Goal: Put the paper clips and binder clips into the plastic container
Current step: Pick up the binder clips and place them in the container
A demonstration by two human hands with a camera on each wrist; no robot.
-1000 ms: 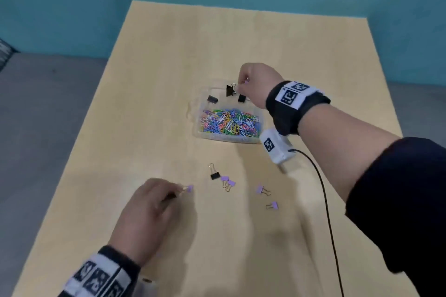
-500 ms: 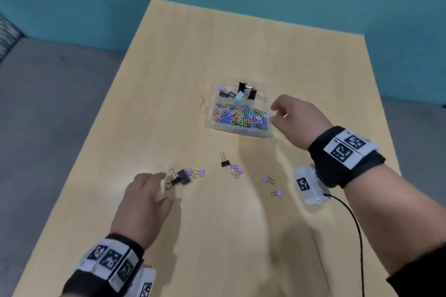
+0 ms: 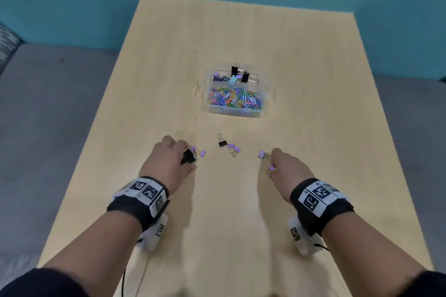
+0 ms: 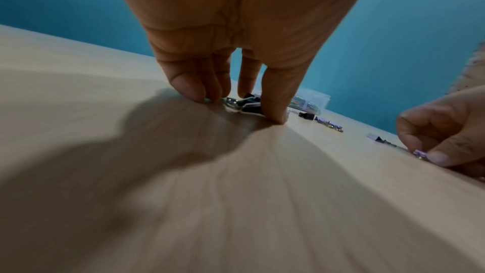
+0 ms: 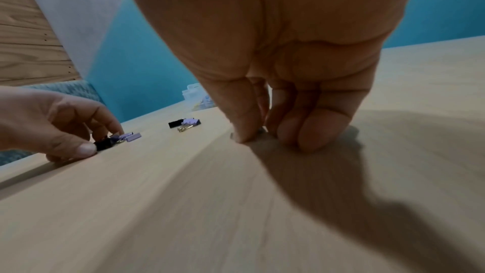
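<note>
While the tabletop (image 3: 169, 60) carries a half-filled container (image 3: 264, 94) at its middle, both hands are now down among the loose clips, the right having come back from the container since a second ago. That suggests another pickup round is starting. The left hand (image 3: 166, 160) curls thumb and fingers (image 4: 275, 99) around a black clip (image 3: 189, 157), two purple clips (image 3: 201, 152) lying just beside it. The right hand (image 3: 288, 167) pinches a small purple clip (image 3: 272, 168) against the wood, another one (image 3: 261, 153) near its fingers (image 5: 313, 132). Three more (image 3: 229, 146) lie between the hands. Colourful paper clips (image 3: 234, 100) fill the container's near compartment, binder clips (image 3: 237, 76) its far one.
</note>
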